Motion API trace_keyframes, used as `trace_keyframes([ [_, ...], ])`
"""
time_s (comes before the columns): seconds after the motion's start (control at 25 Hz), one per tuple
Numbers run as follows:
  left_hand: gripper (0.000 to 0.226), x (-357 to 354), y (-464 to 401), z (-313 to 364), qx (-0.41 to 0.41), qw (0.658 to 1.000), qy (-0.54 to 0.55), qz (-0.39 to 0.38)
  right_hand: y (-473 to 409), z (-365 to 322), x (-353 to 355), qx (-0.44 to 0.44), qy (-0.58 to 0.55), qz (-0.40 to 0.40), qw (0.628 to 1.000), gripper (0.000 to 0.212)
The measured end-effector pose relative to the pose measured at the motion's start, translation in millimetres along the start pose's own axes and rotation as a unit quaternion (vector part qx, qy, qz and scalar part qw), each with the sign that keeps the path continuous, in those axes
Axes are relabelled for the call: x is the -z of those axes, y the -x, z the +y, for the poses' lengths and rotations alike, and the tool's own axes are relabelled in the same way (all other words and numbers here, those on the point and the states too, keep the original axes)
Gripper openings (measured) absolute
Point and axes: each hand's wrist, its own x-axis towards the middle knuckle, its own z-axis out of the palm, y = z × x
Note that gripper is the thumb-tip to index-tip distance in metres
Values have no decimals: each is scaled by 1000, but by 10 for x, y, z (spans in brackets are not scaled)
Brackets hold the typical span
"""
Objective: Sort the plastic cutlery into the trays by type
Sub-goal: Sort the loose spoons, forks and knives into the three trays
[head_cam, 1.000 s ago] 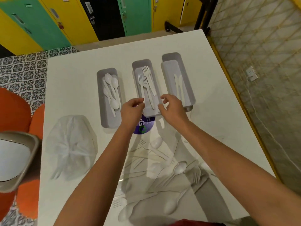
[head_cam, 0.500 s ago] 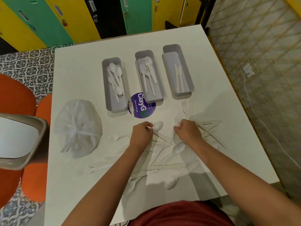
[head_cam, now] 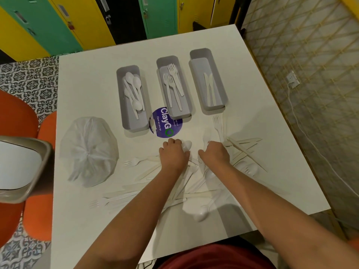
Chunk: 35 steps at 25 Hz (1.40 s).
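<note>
A white square table (head_cam: 81, 90) fills the view, standing on patterned grey-and-white floor tiles (head_cam: 29, 78). Beyond its far edge runs a row of yellow, green and black lockers (head_cam: 77, 20); to the right is a wall with a gold lattice pattern (head_cam: 303, 45), carrying a socket (head_cam: 292, 78) with a white cable trailing down. An orange chair (head_cam: 17, 121) sits at the left.

Three grey trays lie side by side at the far middle of the table: the left tray (head_cam: 134, 125) holds spoons, the middle tray (head_cam: 179, 112) forks, the right tray (head_cam: 212, 107) knives. A round purple sticker (head_cam: 165, 127) shows between the first two. A tied clear plastic bag (head_cam: 88, 150) rests left of the loose cutlery pile (head_cam: 194, 183) (white on white, so single pieces are hard to separate).

The left hand (head_cam: 173, 154) curls its fingers round a white spoon (head_cam: 186, 145) at the pile's far edge, bowl poking out past the knuckles. The right hand (head_cam: 214, 154) is also curled down onto the pile; it seems to pinch something, but I cannot tell what, or whether it holds anything at all.

Compared with half a second ago, both hands sit at much the same spot on the pile, and the trays' contents are unchanged.
</note>
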Motion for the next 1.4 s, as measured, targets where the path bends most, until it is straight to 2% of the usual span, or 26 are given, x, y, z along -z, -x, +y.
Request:
trace_keyframes([
  [0.08, 41, -5, -45, 48, 7, 1000, -6, 5, -15, 14, -11, -13, -23, 2, 1000, 16],
  [0.2, 33, 15, -71, 90, 14, 1000, 7, 0, -40, 66, -12, -23, -74, -6, 997, 28],
  [0.4, 12, 143, 19, 69, 10, 998, 51, 22, -28, 155, 13, -8, -133, -10, 991, 30],
  [0.6, 10, 283, 134, 18, 10, 984, 169, 58, 59, 173, -16, 43, -202, 7, 978, 31],
  [0.72, 9, 355, 174, -11, 6, 963, 261, 62, 125, 99, 19, 74, -239, 0, 968, 36],
  [0.84, 11, 471, 203, -1, 8, 932, 354, 80, 158, -6, 61, 88, -277, -16, 957, 22],
  [0.96, 12, 598, 156, -18, 34, 886, 453, 94, 177, -120, 85, 86, -316, -23, 945, 19],
  [1.12, 6, 757, 7, -78, 125, 766, 626, 72, 210, -267, 189, 106, -354, -8, 929, 16],
  [1.2, 16, 852, -92, -147, 176, 709, 679, 69, 213, -332, 255, 112, -360, -18, 926, 15],
  [1.28, 27, 951, -184, -233, 214, 686, 693, 52, 171, -407, 317, 122, -338, -22, 933, 15],
  [1.4, 26, 1061, -269, -335, 241, 687, 685, 23, 69, -546, 395, 118, -317, -32, 940, 10],
])
